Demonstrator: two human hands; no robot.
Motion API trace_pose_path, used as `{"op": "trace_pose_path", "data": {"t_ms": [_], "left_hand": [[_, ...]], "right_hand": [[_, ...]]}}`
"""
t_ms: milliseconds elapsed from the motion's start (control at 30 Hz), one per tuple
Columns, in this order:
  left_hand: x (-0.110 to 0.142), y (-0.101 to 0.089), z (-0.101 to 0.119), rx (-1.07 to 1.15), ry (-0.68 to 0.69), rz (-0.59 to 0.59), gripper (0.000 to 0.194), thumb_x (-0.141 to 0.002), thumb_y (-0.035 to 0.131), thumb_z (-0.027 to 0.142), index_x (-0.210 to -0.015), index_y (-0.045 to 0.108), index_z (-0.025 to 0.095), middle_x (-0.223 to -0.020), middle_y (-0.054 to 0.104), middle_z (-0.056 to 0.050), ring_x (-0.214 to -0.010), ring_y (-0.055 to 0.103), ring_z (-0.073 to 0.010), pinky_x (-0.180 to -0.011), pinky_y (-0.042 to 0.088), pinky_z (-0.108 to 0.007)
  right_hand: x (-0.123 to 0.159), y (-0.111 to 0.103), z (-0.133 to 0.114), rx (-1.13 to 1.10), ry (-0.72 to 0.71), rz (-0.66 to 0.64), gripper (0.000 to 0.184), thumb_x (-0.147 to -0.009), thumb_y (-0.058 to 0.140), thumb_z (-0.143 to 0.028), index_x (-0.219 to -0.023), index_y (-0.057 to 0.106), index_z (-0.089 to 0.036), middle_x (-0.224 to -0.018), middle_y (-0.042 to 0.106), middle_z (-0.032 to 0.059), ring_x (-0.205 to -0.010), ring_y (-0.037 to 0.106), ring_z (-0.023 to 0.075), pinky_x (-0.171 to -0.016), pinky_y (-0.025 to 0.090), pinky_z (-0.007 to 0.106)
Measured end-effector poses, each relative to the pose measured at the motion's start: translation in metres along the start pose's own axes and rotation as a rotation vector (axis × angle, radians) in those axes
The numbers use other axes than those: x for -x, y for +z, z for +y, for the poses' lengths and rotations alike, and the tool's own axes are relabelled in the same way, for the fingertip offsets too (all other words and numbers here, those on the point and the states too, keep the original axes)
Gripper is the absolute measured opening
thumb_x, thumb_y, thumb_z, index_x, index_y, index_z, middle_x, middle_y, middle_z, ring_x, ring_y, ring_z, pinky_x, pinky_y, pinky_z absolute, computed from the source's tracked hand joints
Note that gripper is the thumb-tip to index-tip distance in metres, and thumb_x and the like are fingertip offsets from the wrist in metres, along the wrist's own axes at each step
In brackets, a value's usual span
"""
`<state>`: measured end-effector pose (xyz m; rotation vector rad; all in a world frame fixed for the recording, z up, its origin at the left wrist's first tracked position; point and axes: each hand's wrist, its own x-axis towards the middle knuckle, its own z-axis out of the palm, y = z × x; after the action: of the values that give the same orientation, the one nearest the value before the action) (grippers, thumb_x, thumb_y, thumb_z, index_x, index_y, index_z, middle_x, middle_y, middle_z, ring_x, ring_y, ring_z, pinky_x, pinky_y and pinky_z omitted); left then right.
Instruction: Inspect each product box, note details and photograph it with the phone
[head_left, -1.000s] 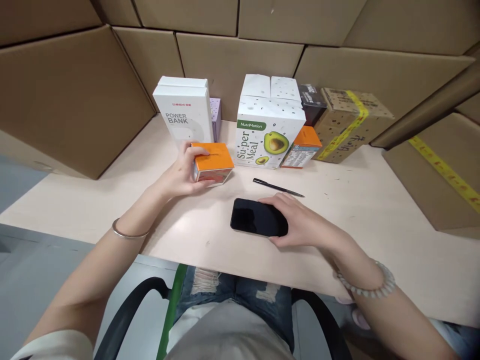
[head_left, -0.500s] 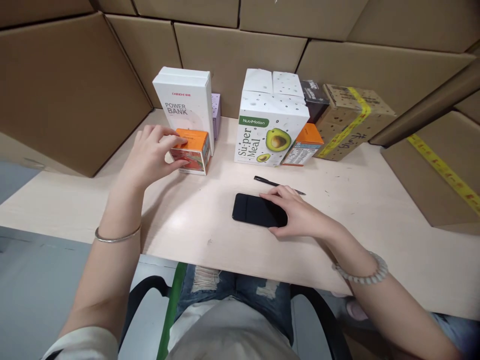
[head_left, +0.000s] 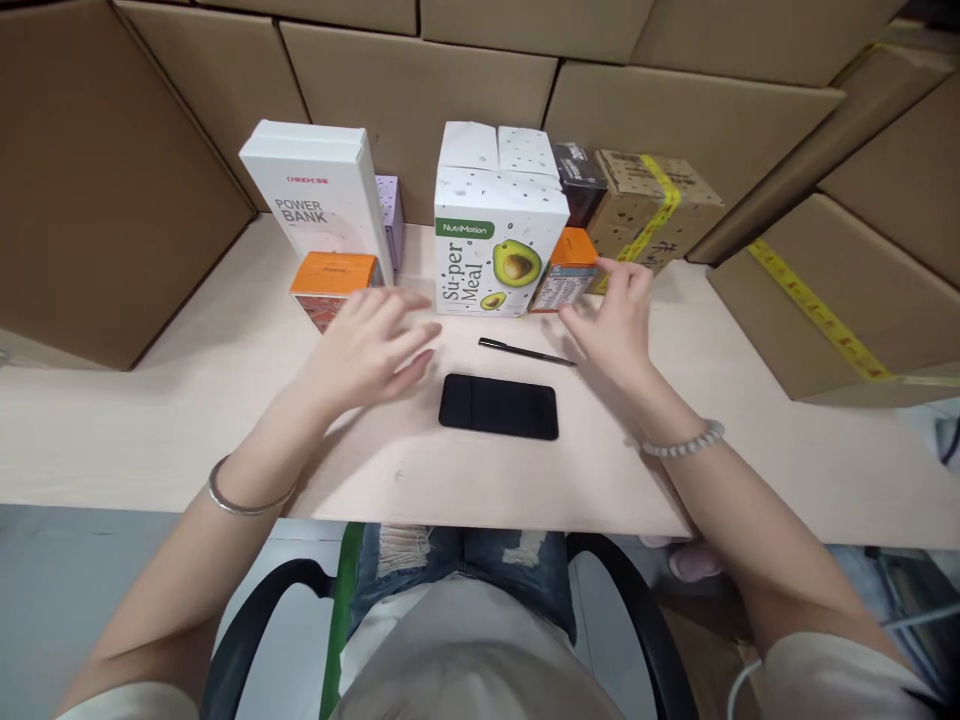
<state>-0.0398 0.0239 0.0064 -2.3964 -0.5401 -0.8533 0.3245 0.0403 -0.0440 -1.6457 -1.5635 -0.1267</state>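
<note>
1. Left hand [head_left: 375,345]: palm down over the desk [head_left: 480,480], fingers loosely parted, empty.
2. Right hand [head_left: 621,325]: thumb and forefinger wide apart; contact with box cannot be told.
3. Left orange box [head_left: 330,285]: beyond left hand, partly covered; orange top up.
4. Black phone [head_left: 499,407]: flat between hands, nearer front edge; long axis roughly along that edge.
5. Right orange box [head_left: 562,288]: at right fingertips; printed face toward front edge.
</note>
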Motion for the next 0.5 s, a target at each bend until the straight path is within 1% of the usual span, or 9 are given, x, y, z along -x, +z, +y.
{"op": "trace_pose_path", "data": {"t_ms": [33, 67, 133, 200, 267, 367, 433, 500], "left_hand": [[-0.008, 0.003, 0.010, 0.005, 0.061, -0.006, 0.007, -0.103, 0.062, 0.025, -0.105, 0.069, 0.022, -0.115, 0.075, -0.012, -0.099, 0.068, -0.0281, -0.074, 0.051, -0.041], [-0.015, 0.006, 0.019, 0.021, 0.130, -0.006, 0.008, -0.102, 0.062, 0.021, -0.099, 0.068, 0.022, -0.113, 0.076, -0.011, -0.096, 0.068, -0.0258, -0.073, 0.051, -0.039], [-0.025, 0.013, 0.034, 0.065, 0.230, -0.001, 0.013, -0.102, 0.061, 0.015, -0.092, 0.067, 0.021, -0.107, 0.076, -0.010, -0.092, 0.068, -0.0225, -0.073, 0.051, -0.037], [-0.032, 0.020, 0.047, 0.112, 0.283, -0.003, 0.014, -0.102, 0.060, 0.015, -0.092, 0.067, 0.021, -0.105, 0.076, -0.010, -0.091, 0.069, -0.0213, -0.074, 0.051, -0.035], [-0.036, 0.026, 0.056, 0.147, 0.299, -0.003, 0.014, -0.104, 0.058, 0.016, -0.094, 0.067, 0.020, -0.105, 0.077, -0.010, -0.092, 0.069, -0.0211, -0.075, 0.051, -0.035], [-0.039, 0.030, 0.066, 0.214, 0.247, 0.028, 0.013, -0.103, 0.056, 0.014, -0.094, 0.065, 0.020, -0.103, 0.077, -0.010, -0.088, 0.069, -0.0205, -0.075, 0.053, -0.034], [-0.037, 0.030, 0.070, 0.301, 0.159, 0.085, 0.010, -0.102, 0.059, 0.013, -0.098, 0.064, 0.020, -0.095, 0.076, -0.008, -0.081, 0.068, -0.0194, -0.071, 0.053, -0.033], [-0.034, 0.029, 0.074, 0.428, 0.037, 0.158, 0.008, -0.103, 0.061, 0.012, -0.103, 0.064, 0.020, -0.087, 0.073, -0.004, -0.074, 0.065, -0.0174, -0.067, 0.053, -0.031]], "right_hand": [[-0.006, 0.006, 0.001, 0.005, 0.039, -0.020, 0.070, -0.081, 0.078, -0.039, -0.144, 0.054, -0.018, -0.141, 0.053, 0.0212, -0.143, 0.053, 0.0432, -0.124, 0.042, 0.071], [-0.012, 0.012, 0.001, 0.001, 0.078, -0.026, 0.070, -0.085, 0.076, -0.043, -0.145, 0.051, -0.019, -0.142, 0.053, 0.0221, -0.145, 0.053, 0.0436, -0.124, 0.042, 0.071], [-0.022, 0.023, -0.002, 0.010, 0.122, -0.009, 0.074, -0.087, 0.076, -0.050, -0.147, 0.047, -0.019, -0.147, 0.052, 0.0243, -0.148, 0.052, 0.0447, -0.124, 0.043, 0.072], [-0.029, 0.031, -0.006, 0.045, 0.157, 0.002, 0.077, -0.087, 0.078, -0.054, -0.147, 0.045, -0.019, -0.150, 0.051, 0.0261, -0.149, 0.052, 0.0459, -0.121, 0.046, 0.071], [-0.032, 0.035, -0.010, 0.065, 0.203, -0.013, 0.077, -0.086, 0.079, -0.055, -0.145, 0.046, -0.019, -0.148, 0.055, 0.0261, -0.145, 0.056, 0.0458, -0.117, 0.050, 0.070], [-0.030, 0.029, -0.013, 0.040, 0.272, -0.037, 0.076, -0.082, 0.083, -0.052, -0.141, 0.049, -0.018, -0.138, 0.066, 0.0228, -0.133, 0.066, 0.0439, -0.114, 0.053, 0.069], [-0.024, 0.018, -0.010, 0.022, 0.276, -0.010, 0.076, -0.080, 0.084, -0.050, -0.140, 0.050, -0.017, -0.137, 0.068, 0.0222, -0.130, 0.067, 0.0438, -0.114, 0.052, 0.070], [-0.015, 0.002, -0.005, 0.008, 0.233, 0.055, 0.075, -0.080, 0.084, -0.050, -0.140, 0.051, -0.018, -0.140, 0.067, 0.0231, -0.133, 0.065, 0.0448, -0.115, 0.050, 0.070]]}}
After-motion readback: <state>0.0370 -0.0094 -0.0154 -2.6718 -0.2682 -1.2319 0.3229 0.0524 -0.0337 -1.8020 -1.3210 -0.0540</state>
